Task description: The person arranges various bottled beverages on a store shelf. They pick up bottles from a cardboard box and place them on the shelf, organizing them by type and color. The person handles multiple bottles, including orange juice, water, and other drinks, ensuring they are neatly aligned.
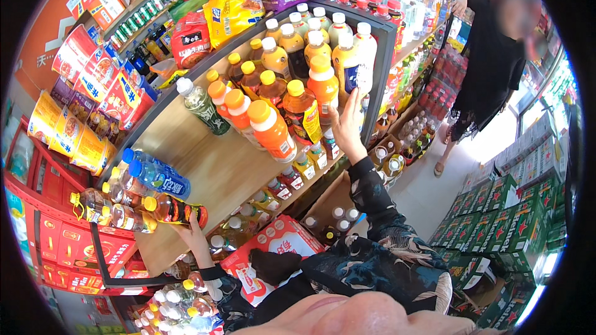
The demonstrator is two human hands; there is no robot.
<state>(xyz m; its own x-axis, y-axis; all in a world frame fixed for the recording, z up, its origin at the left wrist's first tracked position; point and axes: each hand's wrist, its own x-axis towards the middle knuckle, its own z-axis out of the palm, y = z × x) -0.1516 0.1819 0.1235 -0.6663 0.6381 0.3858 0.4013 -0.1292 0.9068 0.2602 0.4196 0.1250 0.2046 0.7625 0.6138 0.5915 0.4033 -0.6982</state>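
Note:
At the left end of the wooden shelf (217,164), my left hand (191,234) has its fingers around the lower part of a yellow-capped bottle of dark drink (172,208). My right hand (349,129) reaches to the shelf's right end, fingers spread, the tips against a bottle with a dark-blue label (346,73). Just left of that hand stands an orange drink bottle (323,90). More orange bottles (273,131) and yellow-capped tea bottles (301,111) are grouped beside it. Blue-capped bottles (161,177) stand near my left hand, and a green-labelled bottle (205,107) farther back.
A dark frame (386,56) edges the shelf. Instant-noodle tubs (74,133) and bagged snacks (233,6) sit behind it. Below are a lower row of bottles (288,180) and a red-and-white carton (273,248). Green cartons (496,229) line the right; a person in black (487,56) stands in the aisle.

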